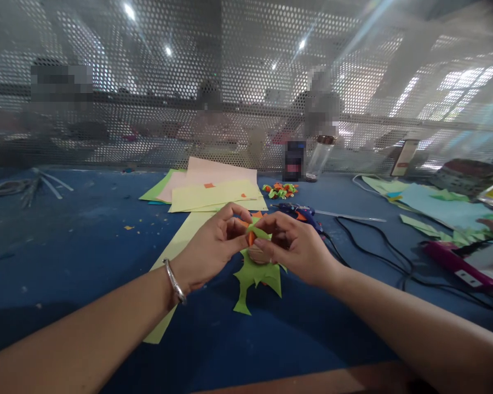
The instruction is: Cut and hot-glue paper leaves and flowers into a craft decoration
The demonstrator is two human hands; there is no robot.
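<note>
A grey screen (246, 71) full of small holes crosses the upper part of the frame, where 4 bright lights (129, 11) shine. A barred window (470, 82) glows at upper right. Below stretches a blue table (78, 257), its brown edge (312, 382) at the bottom.

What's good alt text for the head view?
Left hand and right hand pinch small green-and-orange paper pieces above jagged green paper on a blue table. Yellow and pink sheets lie behind, a glue gun beyond the right hand.
</note>
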